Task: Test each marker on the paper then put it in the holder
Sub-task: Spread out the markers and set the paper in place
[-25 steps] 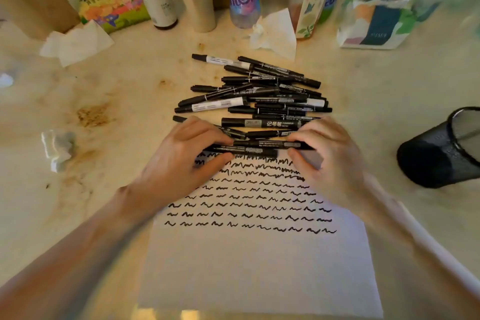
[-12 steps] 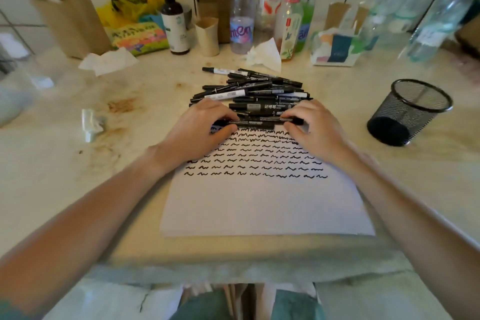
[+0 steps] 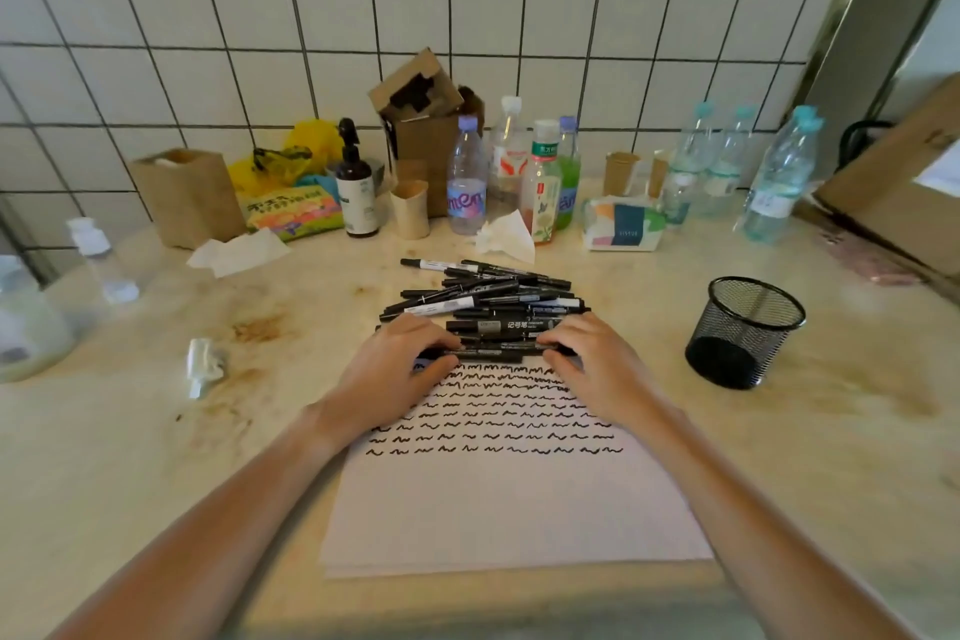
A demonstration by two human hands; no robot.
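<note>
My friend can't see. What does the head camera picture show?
Both hands, left hand and right hand, grip one black marker at the near edge of a marker pile, above paper covered in squiggles. A mesh holder stands right.

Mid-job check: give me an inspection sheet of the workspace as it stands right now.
Surface: pale counter with brown stains.
Job's things: pile of black markers beyond the paper, which bears rows of squiggles; mesh holder to the right, tilted, apparently empty.
Clutter: bottles, tissue pack, crumpled tissues, paper bag along the wall.
Grippers: left hand and right hand each pinch an end of the nearest marker.
Cables: nothing seen.
Surroundings: white tiled wall; cardboard box at right.
</note>
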